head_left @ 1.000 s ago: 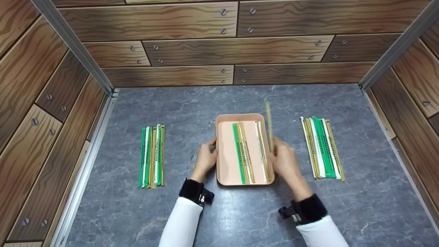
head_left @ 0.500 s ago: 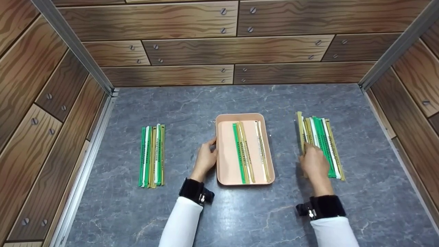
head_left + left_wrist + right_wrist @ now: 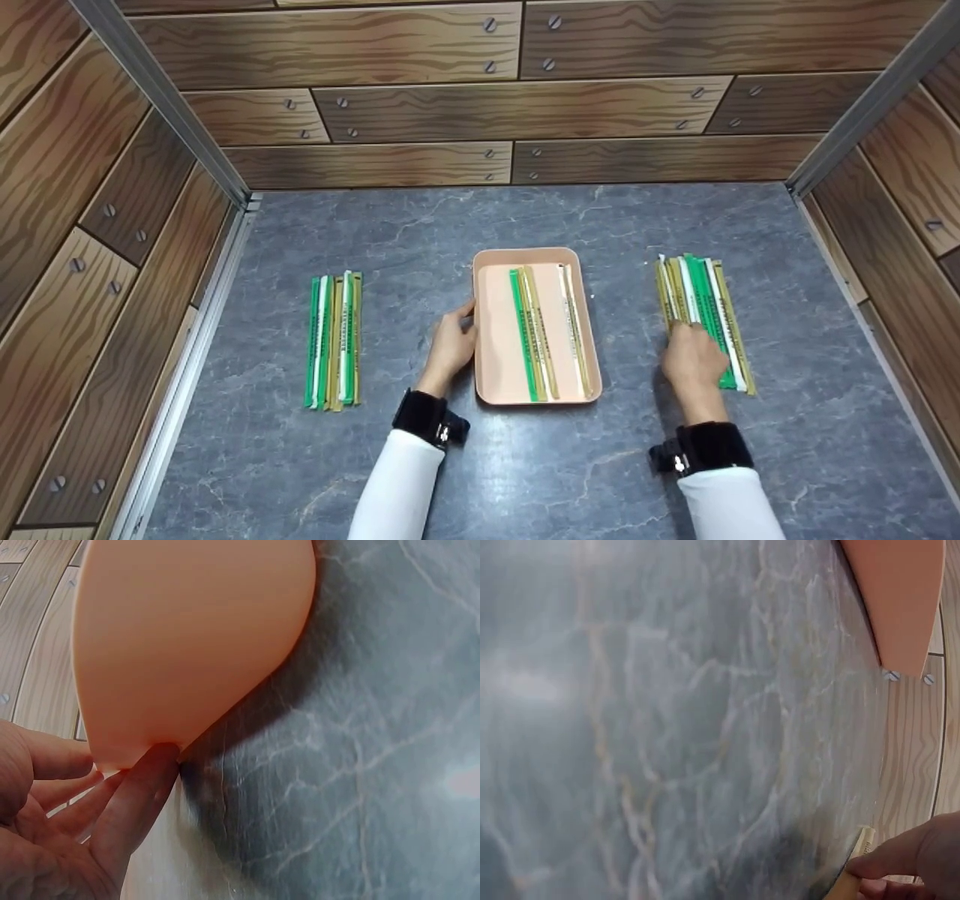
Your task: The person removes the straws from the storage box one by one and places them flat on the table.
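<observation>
A shallow pink tray (image 3: 491, 330) lies mid-table in the head view. On it are a green wrapped straw (image 3: 523, 334), gold and white straws beside it, and a white and gold pair (image 3: 573, 330) at the right. My left hand (image 3: 452, 346) holds the tray's left side, thumb and fingertips on its wall (image 3: 195, 652). My right hand (image 3: 695, 364) is over the left part of the right-hand row of wrapped straws (image 3: 701, 281). In the right wrist view, thumb and fingers pinch a gold wrapped straw (image 3: 861, 844), its lower part hidden.
Another row of green, white and gold wrapped straws (image 3: 334, 341) lies left of the tray. Grey marbled table (image 3: 540, 472) surrounds everything. Wood-patterned walls (image 3: 420, 112) stand behind and at both sides.
My right hand has carried the gold straw from beside the tray rightward to the row's left edge and lowered it there. The left hand and the tray have stayed put.
</observation>
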`<state>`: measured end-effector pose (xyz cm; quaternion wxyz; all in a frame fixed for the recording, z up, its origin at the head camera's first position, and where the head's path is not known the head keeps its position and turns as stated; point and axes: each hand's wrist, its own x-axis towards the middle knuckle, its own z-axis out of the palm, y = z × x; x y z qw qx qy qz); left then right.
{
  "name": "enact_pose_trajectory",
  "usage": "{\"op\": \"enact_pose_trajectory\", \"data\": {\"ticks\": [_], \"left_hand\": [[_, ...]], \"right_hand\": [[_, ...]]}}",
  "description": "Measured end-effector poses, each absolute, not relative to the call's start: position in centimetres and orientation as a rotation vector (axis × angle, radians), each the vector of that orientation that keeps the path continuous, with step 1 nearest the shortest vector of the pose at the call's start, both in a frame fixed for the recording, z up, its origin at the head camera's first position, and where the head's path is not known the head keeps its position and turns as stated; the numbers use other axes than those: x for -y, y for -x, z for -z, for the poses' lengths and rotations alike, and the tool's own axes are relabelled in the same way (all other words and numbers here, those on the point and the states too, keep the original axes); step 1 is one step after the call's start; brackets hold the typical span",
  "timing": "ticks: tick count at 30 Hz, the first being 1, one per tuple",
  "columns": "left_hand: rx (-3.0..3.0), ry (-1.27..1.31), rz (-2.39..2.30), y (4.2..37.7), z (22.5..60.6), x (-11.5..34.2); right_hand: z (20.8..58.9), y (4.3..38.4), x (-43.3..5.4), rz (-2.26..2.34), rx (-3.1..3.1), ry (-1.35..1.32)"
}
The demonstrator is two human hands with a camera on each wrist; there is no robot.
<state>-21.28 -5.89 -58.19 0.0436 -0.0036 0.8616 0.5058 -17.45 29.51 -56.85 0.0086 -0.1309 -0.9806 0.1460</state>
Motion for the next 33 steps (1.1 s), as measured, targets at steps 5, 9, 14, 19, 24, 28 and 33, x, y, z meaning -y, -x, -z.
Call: {"op": "enact_pose_trajectory", "data": {"ticks": [5,9,14,19,24,28,33], "left_hand": [[-2.664,0.012,-1.515,21.3,58.2,5.9],[-2.672,0.018,-1.512,21.3,58.2,5.8],[-2.679,0.02,-1.513,21.2,58.1,5.8],[-2.668,-0.009,-1.551,21.2,58.2,5.9],[-2.645,-0.027,-1.588,21.2,58.3,5.9],[-2.646,-0.023,-1.589,21.3,58.3,5.9],[-2.662,-0.019,-1.579,21.3,58.3,5.9]], "right_hand": [[56.9,17.6,-28.5,-0.489,2.925,0.374],[56.7,17.7,-26.3,-0.573,2.838,0.201],[56.1,17.6,-22.2,-0.645,2.714,-0.012],[55.4,16.9,-18.4,-0.723,2.737,-0.136],[55.4,16.3,-15.9,-0.67,2.987,-0.131],[55.8,16.1,-15.0,-0.612,3.121,-0.052],[56.5,16.3,-14.8,-0.573,3.119,-0.054]]}}
